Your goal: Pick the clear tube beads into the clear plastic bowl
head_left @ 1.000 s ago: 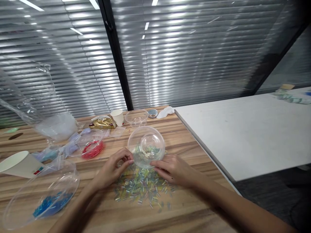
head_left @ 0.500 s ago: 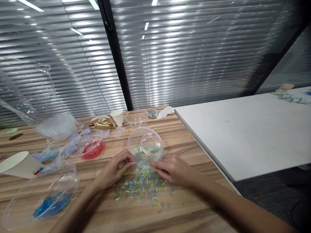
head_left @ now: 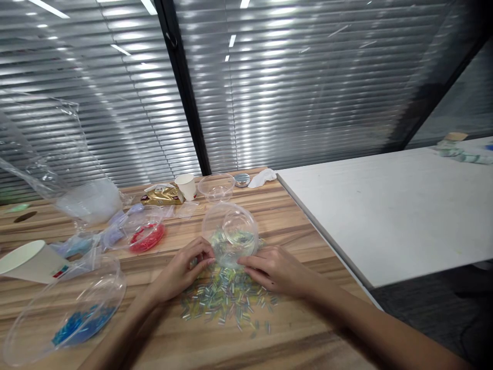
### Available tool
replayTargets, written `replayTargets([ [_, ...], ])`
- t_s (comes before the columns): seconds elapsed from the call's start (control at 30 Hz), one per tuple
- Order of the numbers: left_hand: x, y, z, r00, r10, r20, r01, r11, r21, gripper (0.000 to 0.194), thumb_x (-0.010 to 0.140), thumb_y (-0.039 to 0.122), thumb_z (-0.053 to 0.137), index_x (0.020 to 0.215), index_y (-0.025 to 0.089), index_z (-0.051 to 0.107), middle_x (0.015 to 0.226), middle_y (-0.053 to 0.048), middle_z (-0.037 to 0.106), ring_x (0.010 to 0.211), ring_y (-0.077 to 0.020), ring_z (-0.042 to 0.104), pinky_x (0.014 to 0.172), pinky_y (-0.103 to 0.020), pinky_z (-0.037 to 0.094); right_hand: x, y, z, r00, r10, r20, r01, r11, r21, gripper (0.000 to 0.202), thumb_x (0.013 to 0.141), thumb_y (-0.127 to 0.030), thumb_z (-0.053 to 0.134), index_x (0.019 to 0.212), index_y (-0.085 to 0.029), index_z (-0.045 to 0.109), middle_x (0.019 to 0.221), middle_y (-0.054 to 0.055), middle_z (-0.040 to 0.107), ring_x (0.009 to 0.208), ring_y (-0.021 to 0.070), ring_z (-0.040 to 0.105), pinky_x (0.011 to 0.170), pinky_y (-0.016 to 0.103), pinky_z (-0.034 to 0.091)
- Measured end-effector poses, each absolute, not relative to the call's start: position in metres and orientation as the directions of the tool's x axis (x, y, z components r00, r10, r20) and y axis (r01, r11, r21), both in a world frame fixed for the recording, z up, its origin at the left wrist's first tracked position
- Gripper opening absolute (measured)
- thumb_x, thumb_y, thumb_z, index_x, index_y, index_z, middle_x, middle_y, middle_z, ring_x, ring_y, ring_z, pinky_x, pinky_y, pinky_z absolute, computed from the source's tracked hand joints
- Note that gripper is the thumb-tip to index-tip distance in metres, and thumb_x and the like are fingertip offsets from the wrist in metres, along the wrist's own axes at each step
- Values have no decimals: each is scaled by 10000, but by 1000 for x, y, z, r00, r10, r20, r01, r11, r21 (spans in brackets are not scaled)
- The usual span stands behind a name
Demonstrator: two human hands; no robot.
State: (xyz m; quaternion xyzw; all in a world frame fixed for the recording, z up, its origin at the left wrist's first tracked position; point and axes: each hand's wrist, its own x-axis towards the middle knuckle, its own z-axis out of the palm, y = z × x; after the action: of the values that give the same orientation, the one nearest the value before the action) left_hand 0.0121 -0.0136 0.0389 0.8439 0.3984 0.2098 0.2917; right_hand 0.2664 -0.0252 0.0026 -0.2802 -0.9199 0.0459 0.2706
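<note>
A clear plastic bowl (head_left: 231,226) is tipped on its side on the wooden table, its rim low toward me. Loose yellow, green and bluish tube beads (head_left: 227,298) lie spread in front of it, and more show in and behind its clear wall. My left hand (head_left: 192,262) pinches the rim at the left, thumb and fingers together. From the right, my right hand (head_left: 269,267) holds the rim with its fingertips, the other fingers curled near the beads.
At left are a clear bowl of blue beads (head_left: 82,324), one with red beads (head_left: 147,237), a paper cup (head_left: 34,262) and plastic bags. Behind stand another paper cup (head_left: 186,187), a gold packet (head_left: 163,195), a clear bowl (head_left: 216,188) and a tissue (head_left: 262,178).
</note>
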Motion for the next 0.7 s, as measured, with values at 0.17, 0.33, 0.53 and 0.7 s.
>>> replayTargets([
  [0.17, 12, -14, 39, 592, 798, 113, 552, -503, 665, 179, 912, 303, 433, 848, 180, 546, 894, -49, 565, 860, -166, 524, 807, -291, 435, 267, -25, 2, -698, 561, 445, 485, 828, -282, 196, 902, -177, 476, 1047, -175, 608, 748, 23, 667, 621, 125, 595, 595, 231, 390],
  [0.33, 12, -14, 40, 592, 798, 111, 557, -505, 659, 175, 910, 305, 440, 850, 181, 548, 896, -47, 570, 851, -162, 532, 800, -283, 437, 266, -24, 3, -698, 562, 443, 482, 827, -290, 203, 905, -174, 465, 1049, -172, 609, 748, 26, 669, 615, 124, 593, 592, 232, 386],
  [0.53, 12, -14, 40, 591, 799, 111, 561, -505, 656, 172, 905, 295, 444, 840, 177, 550, 875, -44, 576, 826, -157, 533, 783, -281, 441, 266, -25, 2, -697, 556, 453, 482, 831, -279, 195, 904, -182, 470, 1034, -176, 615, 733, 23, 666, 604, 128, 589, 577, 231, 376],
  [0.7, 13, -15, 40, 585, 807, 80, 581, -485, 654, 177, 905, 306, 432, 850, 179, 541, 861, -41, 584, 799, -155, 533, 757, -276, 441, 266, -25, 2, -704, 557, 442, 483, 831, -278, 187, 899, -173, 482, 1034, -174, 613, 745, 25, 670, 609, 121, 593, 582, 224, 374],
])
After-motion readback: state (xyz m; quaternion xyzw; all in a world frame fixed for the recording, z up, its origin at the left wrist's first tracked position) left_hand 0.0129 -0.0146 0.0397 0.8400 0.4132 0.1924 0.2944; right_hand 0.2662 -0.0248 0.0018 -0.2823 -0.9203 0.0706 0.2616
